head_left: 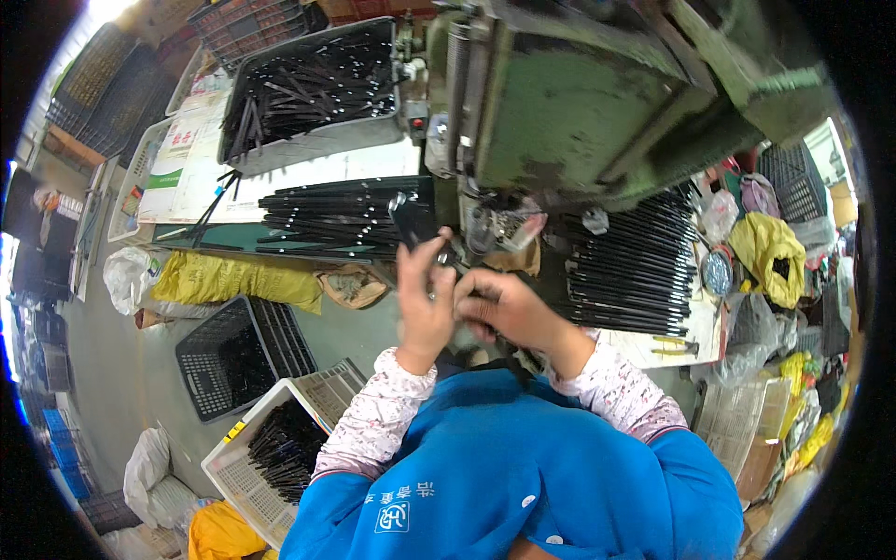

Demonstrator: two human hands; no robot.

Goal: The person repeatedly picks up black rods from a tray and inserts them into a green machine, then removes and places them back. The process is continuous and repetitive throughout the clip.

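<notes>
Two rows of black strips (327, 217) flank the left hand (427, 303) and right hand (509, 313); whether either grasps anything cannot be told.

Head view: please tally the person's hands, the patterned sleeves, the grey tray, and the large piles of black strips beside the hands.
Left hand, right hand: 2
Patterned sleeves: 2
Grey tray: 1
Left pile, right pile: 2
Total: 7

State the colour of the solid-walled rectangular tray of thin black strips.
The tray is grey, clearest in the head view.
</notes>
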